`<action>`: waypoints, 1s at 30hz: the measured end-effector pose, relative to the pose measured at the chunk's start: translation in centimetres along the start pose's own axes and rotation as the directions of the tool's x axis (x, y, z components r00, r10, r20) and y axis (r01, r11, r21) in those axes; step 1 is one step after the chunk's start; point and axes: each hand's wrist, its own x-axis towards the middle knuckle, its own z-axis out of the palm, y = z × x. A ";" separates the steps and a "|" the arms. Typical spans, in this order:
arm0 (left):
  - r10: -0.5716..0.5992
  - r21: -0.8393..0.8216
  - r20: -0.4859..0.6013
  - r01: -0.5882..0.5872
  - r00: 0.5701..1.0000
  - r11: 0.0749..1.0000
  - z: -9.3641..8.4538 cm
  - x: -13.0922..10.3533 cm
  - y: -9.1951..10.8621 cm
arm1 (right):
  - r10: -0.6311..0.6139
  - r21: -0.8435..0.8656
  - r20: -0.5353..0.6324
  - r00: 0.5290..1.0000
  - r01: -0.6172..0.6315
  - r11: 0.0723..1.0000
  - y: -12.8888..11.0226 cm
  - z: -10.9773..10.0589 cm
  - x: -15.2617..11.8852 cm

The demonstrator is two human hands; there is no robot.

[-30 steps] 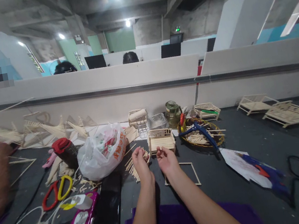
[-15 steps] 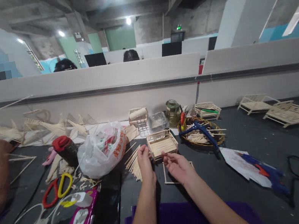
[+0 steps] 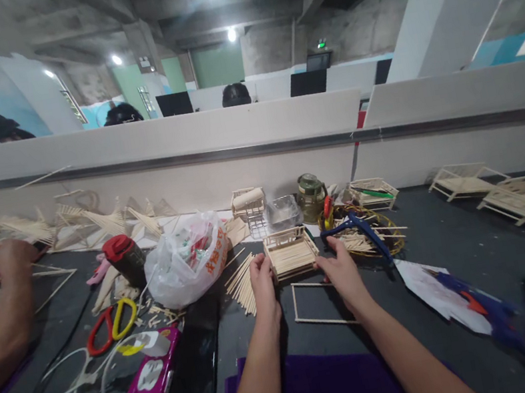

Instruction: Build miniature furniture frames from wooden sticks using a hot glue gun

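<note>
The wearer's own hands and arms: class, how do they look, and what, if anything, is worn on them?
The left hand and right hand are ungloved. The slender forearms are bare, with no sleeves, watch, bracelet or cable visible. Any rings or small markings are too fine to tell.

- Miniature stick-built bench [image 3: 292, 259] — pale wood, slatted seat, railed back.
- Pose: upright, its back on the far side.
- Position: between the hands — left hand [image 3: 264, 288] at its left end, right hand [image 3: 344, 273] at its near right corner.
</note>
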 end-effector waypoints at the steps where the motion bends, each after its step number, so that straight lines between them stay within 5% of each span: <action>1: -0.005 -0.002 0.005 0.005 1.000 1.000 0.0 0.0 0.1 | 0.046 -0.011 0.037 0.998 -0.046 0.999 -0.2 0.1 0.5; 5: 0.042 0.014 -0.006 -0.042 0.999 0.999 0.0 -0.1 0.2 | 0.135 -0.085 0.116 0.984 -0.125 0.988 -0.3 0.5 1.5; 11: 0.209 0.042 0.001 -0.209 0.978 0.977 -0.2 0.3 0.7 | 0.065 -0.247 0.271 0.960 0.004 0.969 -0.2 0.4 0.9; 22: 0.328 0.145 0.183 -0.356 0.927 0.923 -0.9 1.0 2.6 | -0.047 -0.134 0.138 0.989 0.066 0.989 1.4 0.4 1.2; 27: 0.475 0.515 0.051 -0.430 0.879 0.741 -2.7 2.9 2.7 | -0.151 -0.442 0.151 0.977 0.203 0.874 1.7 -1.5 2.1; 30: 0.381 0.889 0.119 -0.270 0.917 0.371 -3.4 2.7 2.4 | -0.118 -0.621 0.219 0.969 0.232 0.749 1.5 -2.1 2.4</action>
